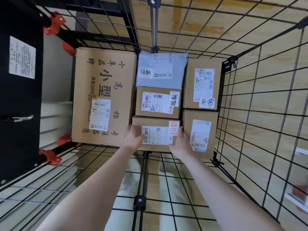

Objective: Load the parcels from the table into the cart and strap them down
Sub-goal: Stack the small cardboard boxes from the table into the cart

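Note:
I look straight down into a black wire-mesh cart (260, 104). On its floor lie a large printed carton (103, 90) at left, a grey mailer bag (160, 70), a small box (158, 101) below the bag, and two boxes (202, 84) (200, 134) at right. A small brown box with a red-lettered label (157, 133) sits nearest me in the middle. My left hand (134, 136) grips its left side and my right hand (180, 142) grips its right side. No strap is in view.
A black panel with a white label (21, 90) and red clamps (55, 25) stands along the cart's left side. The near mesh wall (140, 200) crosses between my forearms. Wood-look floor shows through the mesh at right.

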The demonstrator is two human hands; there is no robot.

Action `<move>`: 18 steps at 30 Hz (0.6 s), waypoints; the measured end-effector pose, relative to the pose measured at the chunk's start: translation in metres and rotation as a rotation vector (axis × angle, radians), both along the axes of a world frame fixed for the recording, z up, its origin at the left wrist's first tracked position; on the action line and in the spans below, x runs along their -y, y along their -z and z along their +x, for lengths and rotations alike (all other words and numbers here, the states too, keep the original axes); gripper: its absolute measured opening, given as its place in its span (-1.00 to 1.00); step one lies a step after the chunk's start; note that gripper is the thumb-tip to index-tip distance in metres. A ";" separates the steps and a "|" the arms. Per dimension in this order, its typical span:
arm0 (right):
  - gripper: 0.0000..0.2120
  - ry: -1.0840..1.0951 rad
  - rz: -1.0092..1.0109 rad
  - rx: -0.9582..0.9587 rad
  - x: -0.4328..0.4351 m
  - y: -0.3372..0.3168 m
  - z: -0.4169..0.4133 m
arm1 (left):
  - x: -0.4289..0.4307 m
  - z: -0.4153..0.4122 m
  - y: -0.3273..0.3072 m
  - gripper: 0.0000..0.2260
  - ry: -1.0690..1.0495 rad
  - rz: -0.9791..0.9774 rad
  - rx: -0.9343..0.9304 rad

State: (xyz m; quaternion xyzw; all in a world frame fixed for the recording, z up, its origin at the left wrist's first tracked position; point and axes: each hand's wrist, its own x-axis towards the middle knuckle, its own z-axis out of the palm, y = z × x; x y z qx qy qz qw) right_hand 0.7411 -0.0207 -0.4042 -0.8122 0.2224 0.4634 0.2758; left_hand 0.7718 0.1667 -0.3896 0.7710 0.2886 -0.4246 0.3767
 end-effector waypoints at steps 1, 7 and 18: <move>-0.15 0.008 0.000 0.002 -0.001 -0.002 0.000 | 0.001 0.003 -0.003 -0.60 0.035 0.029 0.004; -0.44 0.094 0.014 0.108 0.004 -0.027 0.011 | 0.002 0.018 -0.032 -0.70 0.059 0.125 0.048; -0.76 0.279 0.175 0.187 0.050 -0.142 0.045 | -0.006 0.023 -0.161 -0.88 0.038 0.118 0.183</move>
